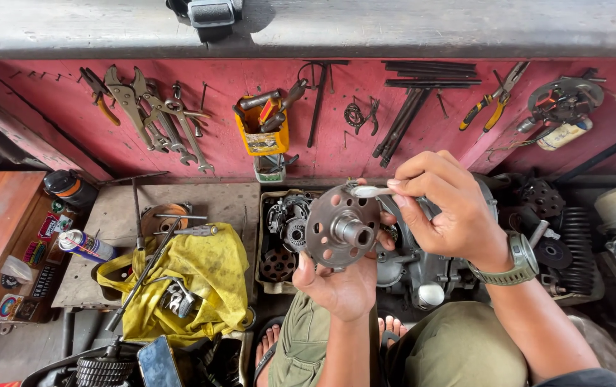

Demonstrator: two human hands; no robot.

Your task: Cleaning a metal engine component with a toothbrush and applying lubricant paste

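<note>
Yellow rag (200, 279) lies far left on a low grey desk (229, 197), w/ a spray can (84, 245) beside it and a long-handled tool (143, 276) across it. Wrenches (154, 115) hang on the red wall (57, 136) above. Just right of the rag, a tray of gear parts (283, 236).

Centre: left hand (340, 279) holds a round grey metal hub (342, 226) up at chest level over the knees, face toward the camera, thumb on the lower rim, other fingers curled behind it, so it's clamped, not spread. Hub has a ring of holes and a short centre boss.

Right hand (451, 215) comes in from the right; thumb and forefingers pinch a small pale tool (374, 191), its tip touching the hub's top edge. Can't tell exactly what the tip is.

To do this well, imo: keep left wrist locked so the hub doesn't rock, work the tip w/ light strokes along the rim, turn the hub rather than chase round w/ the right hand. Engine case (408, 269) sits behind, below the hands; pliers (494, 100) on the wall far right.
</note>
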